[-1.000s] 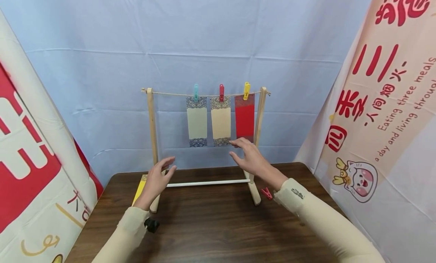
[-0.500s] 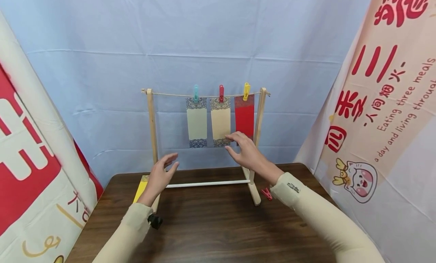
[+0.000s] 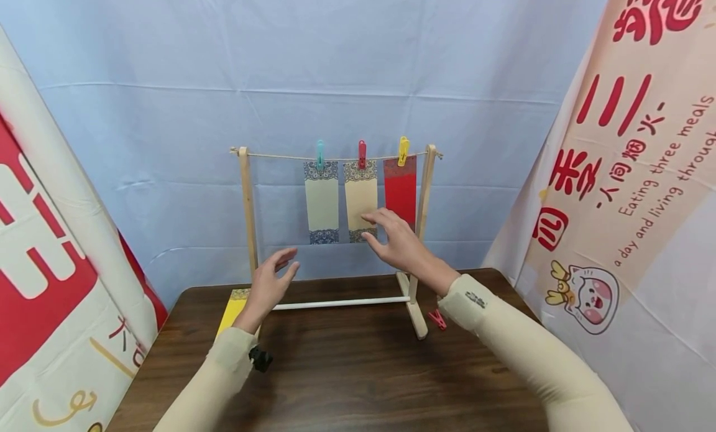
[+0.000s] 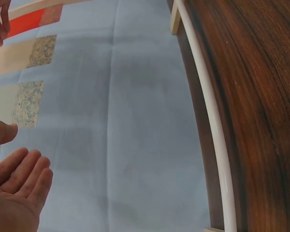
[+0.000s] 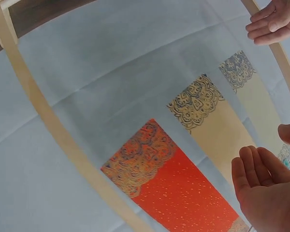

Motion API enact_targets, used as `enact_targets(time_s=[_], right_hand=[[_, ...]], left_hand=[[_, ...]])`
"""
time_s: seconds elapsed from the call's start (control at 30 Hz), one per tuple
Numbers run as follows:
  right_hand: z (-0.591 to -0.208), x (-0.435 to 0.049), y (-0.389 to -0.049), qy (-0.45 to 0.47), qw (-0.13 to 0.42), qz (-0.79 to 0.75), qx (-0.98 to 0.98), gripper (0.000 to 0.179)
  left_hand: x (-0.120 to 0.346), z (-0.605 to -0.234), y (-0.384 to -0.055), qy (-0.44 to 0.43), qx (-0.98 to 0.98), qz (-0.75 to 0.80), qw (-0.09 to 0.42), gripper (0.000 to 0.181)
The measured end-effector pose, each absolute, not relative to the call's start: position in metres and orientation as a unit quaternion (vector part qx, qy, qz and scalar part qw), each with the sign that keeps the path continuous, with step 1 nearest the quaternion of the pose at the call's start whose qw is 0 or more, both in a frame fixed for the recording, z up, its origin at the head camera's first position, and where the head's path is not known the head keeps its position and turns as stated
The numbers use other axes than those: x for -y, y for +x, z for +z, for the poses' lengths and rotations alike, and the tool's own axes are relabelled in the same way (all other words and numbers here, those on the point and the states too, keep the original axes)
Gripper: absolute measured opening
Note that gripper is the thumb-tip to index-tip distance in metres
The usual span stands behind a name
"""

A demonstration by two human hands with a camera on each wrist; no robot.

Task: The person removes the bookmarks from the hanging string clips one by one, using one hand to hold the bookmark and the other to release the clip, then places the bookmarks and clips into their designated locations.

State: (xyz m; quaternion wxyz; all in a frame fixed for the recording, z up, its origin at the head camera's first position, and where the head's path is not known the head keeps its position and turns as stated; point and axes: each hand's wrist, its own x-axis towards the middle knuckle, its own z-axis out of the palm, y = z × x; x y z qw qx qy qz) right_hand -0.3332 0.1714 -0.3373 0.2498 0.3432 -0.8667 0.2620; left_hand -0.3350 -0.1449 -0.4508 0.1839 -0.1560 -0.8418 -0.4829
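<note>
Three patterned paper cards hang in a row from a string (image 3: 279, 156): a pale green card (image 3: 322, 202) under a blue clothespin (image 3: 320, 155), a beige card (image 3: 357, 193) under a red clothespin (image 3: 362, 155), and a red card (image 3: 399, 186) under a yellow clothespin (image 3: 403, 151). My right hand (image 3: 399, 244), fingers loosely bent and holding nothing, is in front of the beige and red cards and overlaps their lower parts in the head view. Lower and to the left, my left hand (image 3: 270, 288) is likewise empty, in front of the rack's left post (image 3: 248, 202).
A wooden rack with a right post (image 3: 427, 189) and a white crossbar (image 3: 341, 304) stands on the brown table (image 3: 358, 370). Behind the left forearm lies a yellow card (image 3: 230, 314). A pinkish-red clothespin (image 3: 437, 320) lies beside the rack's right foot (image 3: 416, 320).
My right hand has shifted left and slightly up, from the red card toward the beige one. My left hand has moved a little right and up. The cards hang as before.
</note>
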Motion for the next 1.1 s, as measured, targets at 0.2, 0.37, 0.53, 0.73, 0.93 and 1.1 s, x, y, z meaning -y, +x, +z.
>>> enact_targets(time_s=[0.2, 0.37, 0.53, 0.73, 0.93, 1.1], right_hand=[[-0.331, -0.166, -0.336, 0.35, 0.259, 0.259, 0.862, 0.045], [-0.325, -0.162, -0.337, 0.346, 0.25, 0.251, 0.869, 0.047], [-0.321, -0.157, -0.338, 0.343, 0.246, 0.245, 0.873, 0.048], [-0.314, -0.153, -0.341, 0.345, 0.246, 0.245, 0.872, 0.047], [-0.307, -0.151, -0.343, 0.348, 0.251, 0.241, 0.871, 0.047], [-0.302, -0.149, -0.343, 0.344, 0.248, 0.239, 0.874, 0.049]], left_hand=[[0.14, -0.446, -0.338, -0.159, 0.838, -0.492, 0.173, 0.045], [0.137, -0.443, -0.341, -0.159, 0.837, -0.495, 0.17, 0.045], [0.135, -0.442, -0.344, -0.164, 0.836, -0.494, 0.176, 0.046], [0.13, -0.438, -0.349, -0.172, 0.838, -0.487, 0.179, 0.048], [0.125, -0.432, -0.354, -0.174, 0.835, -0.49, 0.179, 0.049], [0.122, -0.43, -0.36, -0.176, 0.835, -0.488, 0.183, 0.048]])
